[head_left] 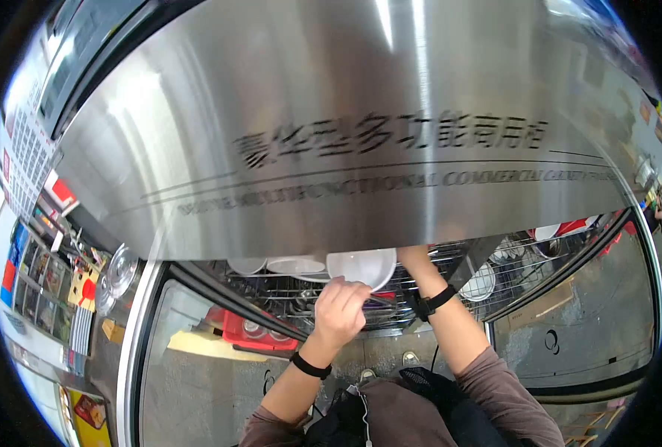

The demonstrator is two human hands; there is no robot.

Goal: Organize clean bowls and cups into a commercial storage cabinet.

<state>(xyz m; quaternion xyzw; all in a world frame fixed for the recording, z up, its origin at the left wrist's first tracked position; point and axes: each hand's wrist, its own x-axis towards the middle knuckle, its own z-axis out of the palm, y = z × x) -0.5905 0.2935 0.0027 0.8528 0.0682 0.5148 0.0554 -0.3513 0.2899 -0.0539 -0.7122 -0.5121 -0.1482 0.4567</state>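
My left hand (340,311) is closed in front of the wire shelves, around something dark and thin that I cannot make out, just below a white bowl (362,268). My right hand (414,257) reaches in at the bowl's right side; its fingers are hidden behind the steel panel (390,216) of the cabinet. More white dishes (295,265) lie to the left of the bowl on the upper wire shelf. Dark bands circle both wrists.
Glass cabinet doors stand open on the left (197,387) and right (584,335). A red crate (253,333) with glassware is seen at the lower left. At the right, a white plate (478,283) and other dishes sit on the racks. Steel lids (122,270) are at the far left.
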